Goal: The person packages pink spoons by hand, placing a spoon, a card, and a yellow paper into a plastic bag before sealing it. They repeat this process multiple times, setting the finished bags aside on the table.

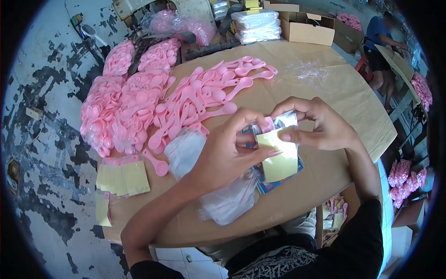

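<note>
Both of my hands hold a small clear plastic bag (286,119) with a pale yellow card (281,160) at its front. My left hand (227,144) pinches the left side, thumb across the card. At the upper right, my right hand (320,125) grips the bag's top edge between thumb and fingers. A bit of pink shows near the bag's top; its shape is mostly hidden. Below the card lies a blue printed item (267,187), partly covered. Clear plastic bags (227,202) lie by my left forearm, and one loose pink spoon (157,162) rests farther left.
Loose pink spoons (200,90) are heaped beside bulging bags of spoons (121,109). Yellow-carded packs (123,179) lie at the table's left edge. Behind stand stacked plastic packs (256,25) and a cardboard box (306,28). A person (381,39) sits at far right. Below, a box holds packed spoons (334,211).
</note>
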